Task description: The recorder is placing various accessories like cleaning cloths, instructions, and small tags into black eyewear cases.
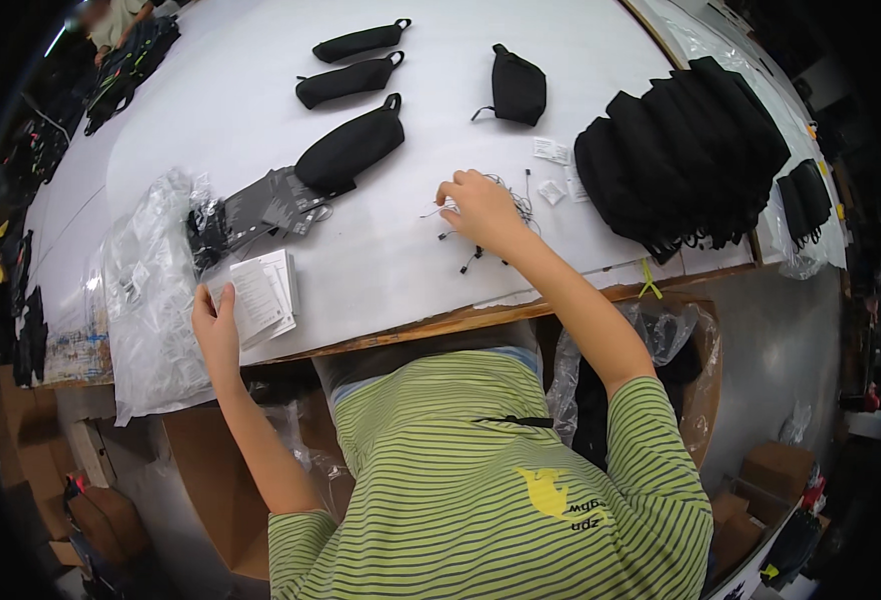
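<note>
My left hand (218,325) grips the near-left edge of a white printed leaflet (254,298), thumb on top. More leaflets lie stacked under and beside it. My right hand (486,212) hovers over a loose heap of thin cords with small black ends (472,258). Its fingers are bent, thumb and forefinger a little apart, and a thin strand shows near their tips. Beyond the left hand, dark grey printed cards (261,203) are fanned out, touching a black zip pouch (353,148) with a loop handle.
Two more black pouches (351,82) lie farther off, and one (518,88) stands apart. A large row of black pouches (676,155) sits at right. Clear plastic bags (156,290) hang over the front edge at left. Small white packets (552,150) lie near the cords. Another person (116,22) is at far left.
</note>
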`<control>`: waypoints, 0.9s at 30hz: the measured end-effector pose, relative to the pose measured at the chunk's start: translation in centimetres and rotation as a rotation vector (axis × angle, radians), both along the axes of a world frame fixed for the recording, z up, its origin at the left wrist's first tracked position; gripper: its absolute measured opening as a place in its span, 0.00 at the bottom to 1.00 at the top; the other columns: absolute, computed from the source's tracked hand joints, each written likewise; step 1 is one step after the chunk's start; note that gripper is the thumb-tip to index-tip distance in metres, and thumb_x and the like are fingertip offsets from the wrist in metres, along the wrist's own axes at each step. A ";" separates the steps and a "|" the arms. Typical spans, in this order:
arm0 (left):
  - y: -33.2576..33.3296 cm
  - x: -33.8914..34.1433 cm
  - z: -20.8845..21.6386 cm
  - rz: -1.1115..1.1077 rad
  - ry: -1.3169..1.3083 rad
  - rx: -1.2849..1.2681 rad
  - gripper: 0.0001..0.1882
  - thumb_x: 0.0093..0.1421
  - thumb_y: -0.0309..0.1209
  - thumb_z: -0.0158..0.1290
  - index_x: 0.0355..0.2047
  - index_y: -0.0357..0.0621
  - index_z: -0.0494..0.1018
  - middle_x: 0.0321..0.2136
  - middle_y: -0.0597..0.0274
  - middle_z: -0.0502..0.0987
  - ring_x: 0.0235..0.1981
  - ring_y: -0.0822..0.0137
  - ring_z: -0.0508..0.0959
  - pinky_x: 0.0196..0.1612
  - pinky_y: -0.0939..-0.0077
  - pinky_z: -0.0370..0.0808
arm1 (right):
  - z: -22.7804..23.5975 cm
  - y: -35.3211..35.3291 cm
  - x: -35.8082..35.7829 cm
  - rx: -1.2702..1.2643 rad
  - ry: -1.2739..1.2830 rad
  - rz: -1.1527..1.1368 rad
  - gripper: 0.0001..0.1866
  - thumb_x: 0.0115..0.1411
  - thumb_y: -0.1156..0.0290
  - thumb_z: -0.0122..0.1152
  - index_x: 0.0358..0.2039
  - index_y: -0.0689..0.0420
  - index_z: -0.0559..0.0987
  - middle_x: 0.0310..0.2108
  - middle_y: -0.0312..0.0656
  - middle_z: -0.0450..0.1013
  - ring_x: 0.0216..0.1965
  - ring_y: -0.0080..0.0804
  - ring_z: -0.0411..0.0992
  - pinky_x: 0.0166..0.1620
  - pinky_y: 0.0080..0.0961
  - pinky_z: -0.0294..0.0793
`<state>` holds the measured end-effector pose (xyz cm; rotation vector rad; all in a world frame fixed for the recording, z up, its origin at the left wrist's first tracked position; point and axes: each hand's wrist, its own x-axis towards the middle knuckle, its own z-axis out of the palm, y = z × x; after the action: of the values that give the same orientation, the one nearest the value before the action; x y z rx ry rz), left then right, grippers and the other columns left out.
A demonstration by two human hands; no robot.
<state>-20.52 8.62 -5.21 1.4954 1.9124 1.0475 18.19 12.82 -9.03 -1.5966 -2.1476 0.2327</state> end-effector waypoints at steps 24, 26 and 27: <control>-4.9 11.8 3.2 -0.431 -0.930 -0.142 0.19 0.53 0.25 0.55 0.45 0.42 0.62 0.29 0.63 0.70 0.25 0.79 0.65 0.28 0.87 0.61 | 14.4 -3.4 -1.0 0.385 0.960 -0.134 0.03 0.58 0.76 0.59 0.30 0.62 0.76 0.26 0.37 0.77 0.20 0.16 0.69 0.26 0.12 0.67; -5.0 11.8 3.3 -0.474 -0.982 -0.214 0.19 0.53 0.24 0.55 0.44 0.42 0.62 0.29 0.63 0.71 0.25 0.78 0.66 0.29 0.87 0.63 | 13.7 -3.7 -1.8 0.248 0.960 -0.103 0.03 0.59 0.76 0.58 0.30 0.62 0.75 0.26 0.37 0.77 0.21 0.16 0.69 0.27 0.12 0.68; -5.1 11.8 3.3 -0.517 -1.034 -0.283 0.19 0.53 0.24 0.55 0.44 0.42 0.62 0.30 0.63 0.72 0.26 0.78 0.67 0.29 0.87 0.64 | 13.1 -3.8 -2.2 0.114 0.956 -0.068 0.04 0.59 0.76 0.58 0.29 0.62 0.75 0.27 0.38 0.77 0.21 0.16 0.69 0.27 0.11 0.68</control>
<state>-8.68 3.53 -1.87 0.8979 0.8393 0.9573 15.99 8.97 4.04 -1.1329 -1.3292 0.6761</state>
